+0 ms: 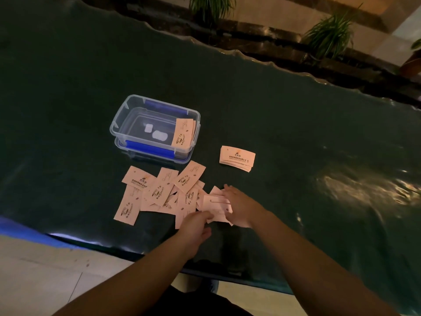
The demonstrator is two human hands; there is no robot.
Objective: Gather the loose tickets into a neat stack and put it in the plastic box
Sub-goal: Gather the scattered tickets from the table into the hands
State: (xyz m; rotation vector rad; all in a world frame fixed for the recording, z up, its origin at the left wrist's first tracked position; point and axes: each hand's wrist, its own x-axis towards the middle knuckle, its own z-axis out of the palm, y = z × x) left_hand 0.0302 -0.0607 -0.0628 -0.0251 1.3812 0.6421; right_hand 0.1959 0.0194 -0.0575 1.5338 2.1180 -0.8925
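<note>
Several pale pink tickets (159, 192) lie scattered and overlapping on the dark table, just in front of the clear plastic box (127, 115) with blue clips. One small stack of tickets (184, 132) leans inside the box at its right end. Another neat stack (237, 158) rests on the table to the right of the box. My left hand (196, 226) pinches the near edge of a few tickets (215, 202) at the right end of the pile. My right hand (239, 205) lies flat over the same tickets, fingers spread.
The dark glossy table (296, 133) has a wavy far edge and a near edge close to my body. Potted plants (330, 35) stand beyond the far edge. Light tiled floor (45, 270) shows at lower left.
</note>
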